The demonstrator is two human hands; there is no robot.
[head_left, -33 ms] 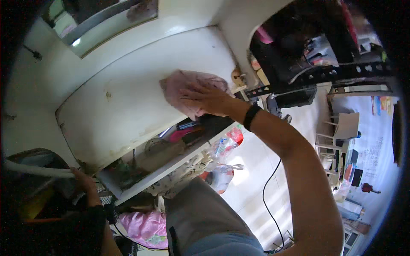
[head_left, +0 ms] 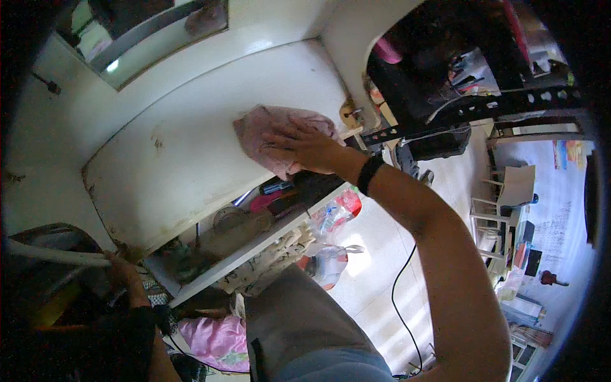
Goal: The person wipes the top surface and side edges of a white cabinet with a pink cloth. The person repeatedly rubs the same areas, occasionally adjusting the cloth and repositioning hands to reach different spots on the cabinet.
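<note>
At 6 o'clock, nearest the camera, grey trousers (head_left: pixel 299 325) fill the lower frame, with a pink fabric (head_left: pixel 219 340) bunched just beside them. At 8 o'clock the left hand (head_left: pixel 121 270) curls round the end of a white tube (head_left: pixel 51 254), fingers closed about it in the shadow. Just above centre-bottom, a low shelf (head_left: pixel 254 245) under the white top holds a clutter of small items too dim to tell apart, and a plastic bag (head_left: pixel 334 216) hangs at its 3 o'clock end. The right hand (head_left: pixel 305 145), a black wristband (head_left: pixel 369 173) on its wrist, lies flat with fingers spread on a pink cloth (head_left: pixel 267 130), pressing it onto the white top (head_left: pixel 191 165) near that surface's 2 o'clock corner. A dark smudge (head_left: pixel 156 141) shows at 9 o'clock of the cloth, well apart from it, so that stretch looks unwiped. Farthest, at 11 o'clock, a mirror (head_left: pixel 140 38) leans on the wall.
</note>
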